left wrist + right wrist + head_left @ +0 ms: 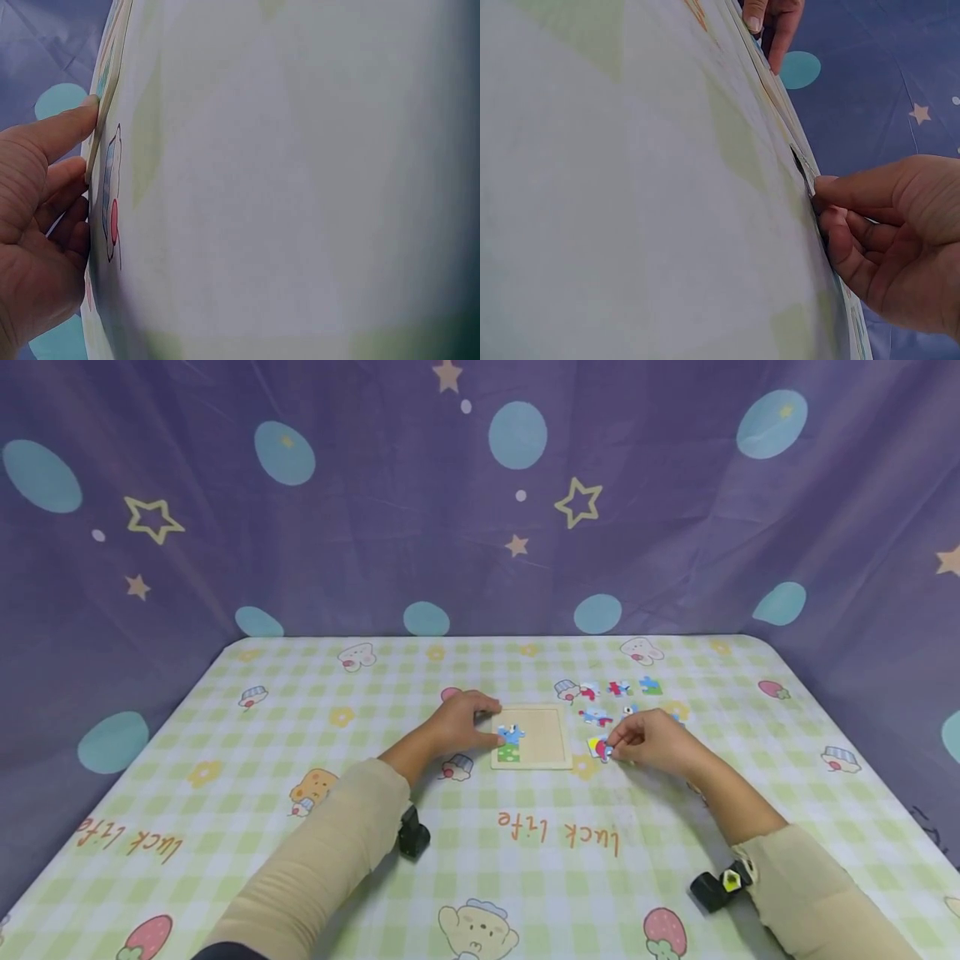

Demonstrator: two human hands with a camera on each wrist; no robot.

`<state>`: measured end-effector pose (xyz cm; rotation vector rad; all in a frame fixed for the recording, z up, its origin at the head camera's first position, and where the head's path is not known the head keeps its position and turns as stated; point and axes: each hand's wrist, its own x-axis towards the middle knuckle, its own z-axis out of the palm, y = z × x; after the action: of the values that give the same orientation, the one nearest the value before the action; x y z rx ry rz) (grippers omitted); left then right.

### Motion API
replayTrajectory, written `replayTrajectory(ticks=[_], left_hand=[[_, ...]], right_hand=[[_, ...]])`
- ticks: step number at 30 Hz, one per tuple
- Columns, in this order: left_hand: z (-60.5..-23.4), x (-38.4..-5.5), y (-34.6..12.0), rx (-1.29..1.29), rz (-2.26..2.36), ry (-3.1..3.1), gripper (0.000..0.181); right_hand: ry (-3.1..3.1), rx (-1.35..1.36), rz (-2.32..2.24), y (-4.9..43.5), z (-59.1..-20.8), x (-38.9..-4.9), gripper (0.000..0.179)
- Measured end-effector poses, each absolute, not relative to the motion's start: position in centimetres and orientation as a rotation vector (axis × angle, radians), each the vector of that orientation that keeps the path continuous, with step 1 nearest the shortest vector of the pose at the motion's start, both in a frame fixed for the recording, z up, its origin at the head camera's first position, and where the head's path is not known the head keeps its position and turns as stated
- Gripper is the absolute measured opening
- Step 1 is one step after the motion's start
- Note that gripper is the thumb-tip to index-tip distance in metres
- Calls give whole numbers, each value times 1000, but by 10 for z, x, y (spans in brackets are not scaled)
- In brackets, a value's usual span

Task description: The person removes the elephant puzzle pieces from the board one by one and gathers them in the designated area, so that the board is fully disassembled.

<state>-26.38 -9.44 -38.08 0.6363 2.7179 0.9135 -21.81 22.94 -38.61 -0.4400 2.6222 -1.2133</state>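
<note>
A square wooden puzzle tray [546,739] lies on the table, with two joined puzzle pieces [510,742] at its left side, blue above green. My left hand [459,724] holds the tray's left edge, fingers by the far corner and thumb lower down; the left wrist view shows this thumb [71,127] on the rim. To the right of the tray, my right hand [651,743] pinches a yellow, red and blue puzzle piece [598,747] between thumb and fingertips. In the right wrist view those fingertips [826,187] are right at the tabletop, mostly covering the piece.
Several loose puzzle pieces lie beyond my right hand, among them a red-and-blue one [618,688], a blue-and-green one [650,686] and another [595,717] nearer the tray. A checked, printed cloth [555,877] covers the table. Behind it hangs a purple curtain [420,510].
</note>
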Motion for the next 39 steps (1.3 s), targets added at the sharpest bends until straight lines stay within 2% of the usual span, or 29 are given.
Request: replayTrajectory(ticks=[22,39], left_hand=[[-383,-264,-94,647,904,2724,59],[-381,-264,-94,649,877,2726,59]], right_hand=[[2643,-520,-1334,225,-363,-211,15],[2528,-523,-1468,193,-347,-213,23]])
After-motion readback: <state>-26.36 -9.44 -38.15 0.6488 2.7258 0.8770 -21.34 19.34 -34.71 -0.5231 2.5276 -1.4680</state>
